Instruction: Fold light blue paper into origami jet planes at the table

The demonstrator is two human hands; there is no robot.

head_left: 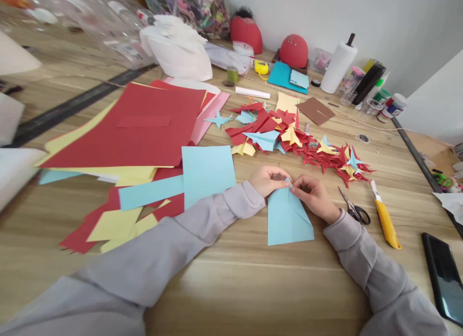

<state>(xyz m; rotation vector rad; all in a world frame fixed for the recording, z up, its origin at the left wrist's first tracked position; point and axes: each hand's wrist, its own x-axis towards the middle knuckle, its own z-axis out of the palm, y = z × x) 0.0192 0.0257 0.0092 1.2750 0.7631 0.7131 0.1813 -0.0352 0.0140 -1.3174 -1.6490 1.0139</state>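
Light-blue creased paper sheet [289, 222] at centre of frame, lower edge apparently resting on the wood-grain bench [260, 292]. Left hand [269, 180] and right hand [314, 197]: fingers of both closed in pinches at its top, nearly meeting, presumably to keep the fold aligned. Black-handled scissors [357, 214] and yellow-handled utility knife [386, 222] limit room at right; widest room seems lower centre.

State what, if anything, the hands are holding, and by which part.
The left hand and right hand pinch one light-blue paper sheet at its narrow far end, each from its own side.
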